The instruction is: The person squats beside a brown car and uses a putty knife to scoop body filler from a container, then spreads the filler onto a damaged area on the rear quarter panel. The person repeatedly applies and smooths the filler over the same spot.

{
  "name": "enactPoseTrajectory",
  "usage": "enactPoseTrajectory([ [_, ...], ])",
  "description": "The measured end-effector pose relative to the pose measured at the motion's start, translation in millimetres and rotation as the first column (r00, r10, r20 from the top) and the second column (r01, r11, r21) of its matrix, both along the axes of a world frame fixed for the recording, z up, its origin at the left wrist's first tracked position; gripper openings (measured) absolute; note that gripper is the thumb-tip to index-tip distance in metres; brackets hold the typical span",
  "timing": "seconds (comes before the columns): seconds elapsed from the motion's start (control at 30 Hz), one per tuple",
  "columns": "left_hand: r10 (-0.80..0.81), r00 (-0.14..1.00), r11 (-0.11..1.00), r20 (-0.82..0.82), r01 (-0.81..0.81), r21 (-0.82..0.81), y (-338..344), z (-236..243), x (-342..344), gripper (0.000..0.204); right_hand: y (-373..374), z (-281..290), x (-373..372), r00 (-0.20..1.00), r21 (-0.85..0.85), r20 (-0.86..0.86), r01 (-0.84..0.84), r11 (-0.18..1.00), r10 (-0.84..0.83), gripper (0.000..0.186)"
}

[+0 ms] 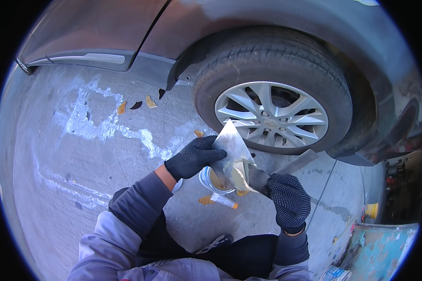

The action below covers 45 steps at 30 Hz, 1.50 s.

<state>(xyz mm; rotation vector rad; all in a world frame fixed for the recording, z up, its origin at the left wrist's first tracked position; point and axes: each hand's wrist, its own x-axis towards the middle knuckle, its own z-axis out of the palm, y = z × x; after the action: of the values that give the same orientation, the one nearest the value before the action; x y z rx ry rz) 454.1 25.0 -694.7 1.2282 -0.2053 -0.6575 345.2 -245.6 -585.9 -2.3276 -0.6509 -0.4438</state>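
My left hand [196,157], in a black dotted glove, grips a flat metal plate [229,143] by its left edge, thumb on top. Pale putty [240,172] lies on the plate's lower right part. In the matching glove, my right hand [290,201] is closed round a putty knife [259,180], its blade against the putty. A flat grey strip [297,162] sticks out above the right hand; whether it belongs to the knife I cannot tell. Below the plate stands an open can [205,179], partly hidden, and beside it a white tube [224,200] with an orange cap.
Just ahead is a car wheel [272,117] under the dark car body [361,33]. Brown and black scraps [151,101] are scattered on the concrete floor [98,159], which has white smears. At the lower right are a worn turquoise panel [375,250] and a yellow container [371,210].
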Motion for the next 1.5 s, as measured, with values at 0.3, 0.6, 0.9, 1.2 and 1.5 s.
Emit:
enactPoseTrajectory([
  [0.3,-0.011,0.999,0.995,-0.045,0.007,-0.104,0.0,-9.6,1.3,0.047,4.9,-8.6,2.2,0.994,0.039,-0.084,0.077,0.996,-0.073,0.02],
  [0.6,-0.02,0.99,0.969,-0.138,-0.015,-0.246,6.2,-11.3,2.2,0.059,-6.7,-28.2,10.1,0.999,0.246,0.008,-0.054,0.968,0.053,0.017],
  [0.9,0.008,0.988,0.95,-0.157,-0.057,-0.306,10.3,-9.7,7.5,0.06,-8.3,-29.4,20.5,1.0,-0.188,0.016,0.014,0.982,-0.011,0.029],
  [1.2,0.029,0.996,0.971,-0.09,-0.05,-0.235,10.0,-14.0,10.3,0.061,-12.5,-34.3,28.1,0.995,-0.378,-0.086,0.007,0.926,-0.043,0.046],
  [1.5,0.159,0.958,0.895,-0.238,-0.241,-0.376,2.5,-5.4,6.6,0.064,-22.1,-49.4,26.2,0.743,0.21,-0.62,0.466,0.859,-0.251,0.031],
])
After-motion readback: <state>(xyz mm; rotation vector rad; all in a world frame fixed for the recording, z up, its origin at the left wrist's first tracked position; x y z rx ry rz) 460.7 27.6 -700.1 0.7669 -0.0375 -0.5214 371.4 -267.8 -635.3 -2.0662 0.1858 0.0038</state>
